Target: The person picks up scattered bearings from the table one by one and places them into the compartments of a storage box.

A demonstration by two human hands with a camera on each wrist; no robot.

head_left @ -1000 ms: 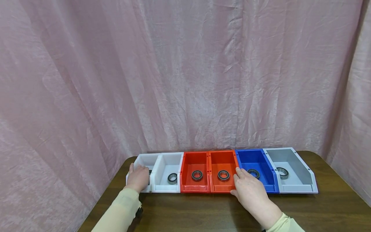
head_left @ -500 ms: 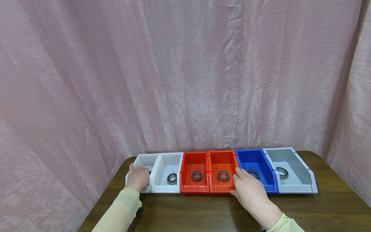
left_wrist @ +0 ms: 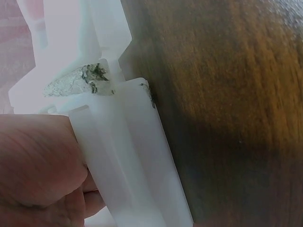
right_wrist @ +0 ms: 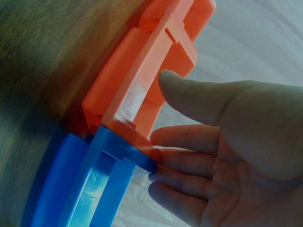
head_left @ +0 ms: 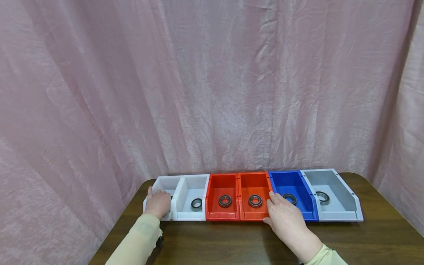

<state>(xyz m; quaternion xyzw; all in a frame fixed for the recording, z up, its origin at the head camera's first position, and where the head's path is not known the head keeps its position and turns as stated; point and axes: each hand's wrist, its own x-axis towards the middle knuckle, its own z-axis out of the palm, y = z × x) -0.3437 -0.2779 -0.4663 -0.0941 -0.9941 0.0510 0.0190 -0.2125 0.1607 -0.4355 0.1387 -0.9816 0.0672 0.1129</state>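
In the head view my left hand point(head_left: 158, 203) reaches into the leftmost white bin point(head_left: 168, 180). A dark edge shows just right of its fingers, mostly covered by the hand. From the left wrist view the hand point(left_wrist: 40, 170) lies against the white bin's wall point(left_wrist: 125, 156), its fingertips hidden. My right hand point(head_left: 285, 215) rests on the divide between the orange bin point(head_left: 253, 178) and the blue bin point(head_left: 285, 180). Its fingers are extended, grasping nothing, in the right wrist view, where the hand point(right_wrist: 232, 151) touches the bins' edge. A ball bearing point(head_left: 255, 201) lies in the orange bin, and another bearing point(head_left: 289, 199) in the blue.
The bins stand side by side on a brown wooden table point(head_left: 215, 243). A second white bin point(head_left: 193, 182), a red bin point(head_left: 224, 180) and a grey bin point(head_left: 338, 206) each hold one bearing. A pink curtain point(head_left: 212, 92) hangs behind.
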